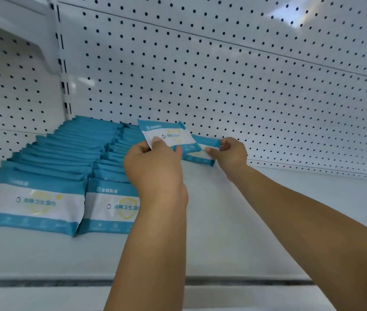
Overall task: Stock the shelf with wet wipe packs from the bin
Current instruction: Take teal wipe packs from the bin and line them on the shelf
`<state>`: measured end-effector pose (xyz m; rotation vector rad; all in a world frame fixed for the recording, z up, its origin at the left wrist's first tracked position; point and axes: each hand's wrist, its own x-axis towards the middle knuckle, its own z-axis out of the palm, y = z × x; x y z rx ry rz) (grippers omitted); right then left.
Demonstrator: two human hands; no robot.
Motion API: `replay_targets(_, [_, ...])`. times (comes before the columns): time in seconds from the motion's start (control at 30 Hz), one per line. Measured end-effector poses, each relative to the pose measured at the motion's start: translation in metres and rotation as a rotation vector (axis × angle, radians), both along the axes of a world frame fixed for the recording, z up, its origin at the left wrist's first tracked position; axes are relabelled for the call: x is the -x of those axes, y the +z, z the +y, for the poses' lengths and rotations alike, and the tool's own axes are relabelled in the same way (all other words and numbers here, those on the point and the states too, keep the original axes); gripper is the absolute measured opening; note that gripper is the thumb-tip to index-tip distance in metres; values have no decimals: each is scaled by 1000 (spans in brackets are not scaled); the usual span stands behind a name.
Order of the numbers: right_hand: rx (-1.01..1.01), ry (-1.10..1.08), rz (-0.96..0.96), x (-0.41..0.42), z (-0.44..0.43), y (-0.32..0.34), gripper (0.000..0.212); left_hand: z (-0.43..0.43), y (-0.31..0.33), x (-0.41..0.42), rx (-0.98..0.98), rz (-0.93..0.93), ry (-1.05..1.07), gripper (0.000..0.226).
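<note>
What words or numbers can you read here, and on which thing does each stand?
"卫生湿巾": large line on the front left pack; its first two characters are blurred.
"10": same pack, lower right; the rest too small.
Brand lines, and print on the raised pack in the left hand and the low pack in the right hand: blurred.

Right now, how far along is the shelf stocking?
Done: two rows of packs, the left row and the second row, run front to back on the shelf. In hand: the left hand pinches an upright pack, the right hand grips a lower pack, both near the back wall beside the second row. Left: a third row and the shelf space to its right; the bin is out of view.
</note>
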<state>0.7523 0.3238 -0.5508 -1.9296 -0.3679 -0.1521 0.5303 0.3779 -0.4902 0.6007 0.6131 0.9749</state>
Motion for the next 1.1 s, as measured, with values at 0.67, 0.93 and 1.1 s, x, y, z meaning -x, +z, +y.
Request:
replay_targets(0.67, [-231,421,233,56,-20,37,41,30,2,10,-137,40,-153,16])
replay_targets(0.93, [-160,736,361,71,-47,52,31,20,-3,15,-484,267,-260,8])
replay_targets(1.1, [-133,442,293,50,-52,38,31,35,-9,34,-1103,805,-134,32])
